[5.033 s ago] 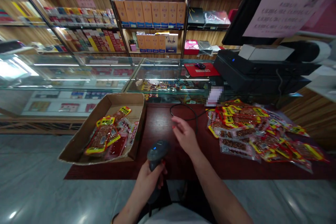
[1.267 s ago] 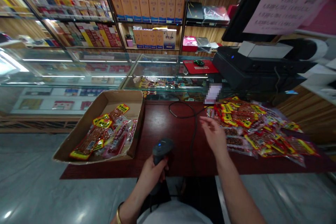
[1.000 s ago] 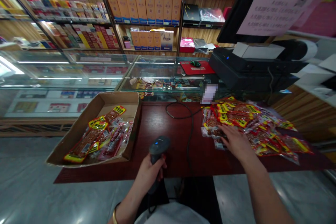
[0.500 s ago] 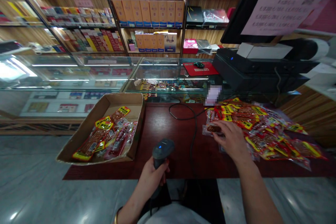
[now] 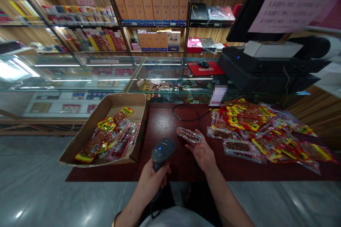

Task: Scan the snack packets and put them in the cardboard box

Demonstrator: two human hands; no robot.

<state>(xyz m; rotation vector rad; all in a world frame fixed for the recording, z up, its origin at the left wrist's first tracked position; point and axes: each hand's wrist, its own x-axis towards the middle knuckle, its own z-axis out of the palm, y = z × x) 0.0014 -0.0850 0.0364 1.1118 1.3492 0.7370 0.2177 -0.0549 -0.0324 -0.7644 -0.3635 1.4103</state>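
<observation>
My left hand [image 5: 152, 176] is wrapped round the handle of a dark barcode scanner [image 5: 163, 149] with a blue light on top. Just to its right, my right hand [image 5: 204, 152] holds a clear-wrapped snack packet [image 5: 189, 135] by its right end, above the table. The packet has a brown filling and a printed label. A heap of similar snack packets [image 5: 247, 115], many with yellow and red wrappers, lies at the right. Inside the cardboard box [image 5: 142, 131] at the left are several more packets.
The dark red wooden table [image 5: 160, 117] carries the box, the heap and a looped black cable [image 5: 183, 118]. Behind it stand a glass counter [image 5: 160, 65] with a mouse [image 5: 204, 64] on a red mat, and a monitor [image 5: 239, 14] at the right. Stocked shelves line the back.
My right hand has moved left from the heap with a snack packet in it, bringing it near the scanner. The left hand and scanner have hardly moved.
</observation>
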